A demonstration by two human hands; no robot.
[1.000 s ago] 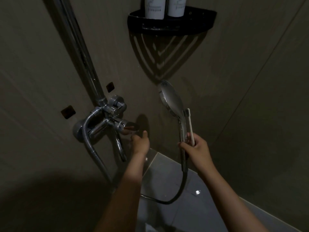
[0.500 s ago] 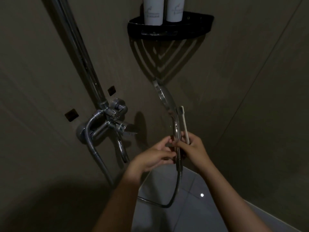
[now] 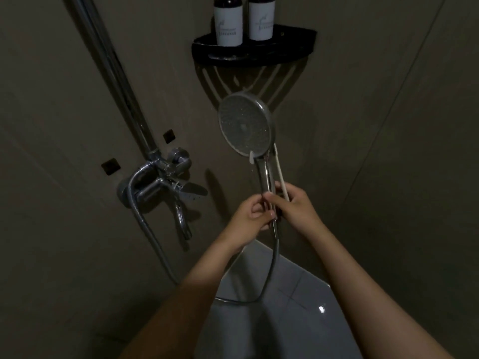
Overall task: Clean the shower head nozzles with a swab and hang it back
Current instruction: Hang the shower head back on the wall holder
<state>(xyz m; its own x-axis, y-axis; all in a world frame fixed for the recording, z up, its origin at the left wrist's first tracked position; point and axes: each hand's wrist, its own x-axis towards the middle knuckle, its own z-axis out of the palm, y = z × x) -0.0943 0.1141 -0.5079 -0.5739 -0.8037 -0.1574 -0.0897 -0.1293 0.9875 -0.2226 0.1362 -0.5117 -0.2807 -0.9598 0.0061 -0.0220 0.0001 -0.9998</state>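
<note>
Both hands are meeting low on one stem: my left hand [image 3: 247, 217] is pinching the round, grey-faced chrome shower head [image 3: 243, 123] by its slim handle, and my right hand [image 3: 296, 211] is wrapping that handle together with the thin cream plastic swab stick [image 3: 281, 177]. I am judging the polished chrome rigid and slick, with the ribbed metal hose [image 3: 273, 265] hanging off it as extra weight, so the handle just above the hose joint is looking like the safest hold. Held upright before the corner wall, the nozzle face is pointing at me, speckled with pale dots. The swab's tip is probably sitting behind the rim, where the dimness is hiding it.
</note>
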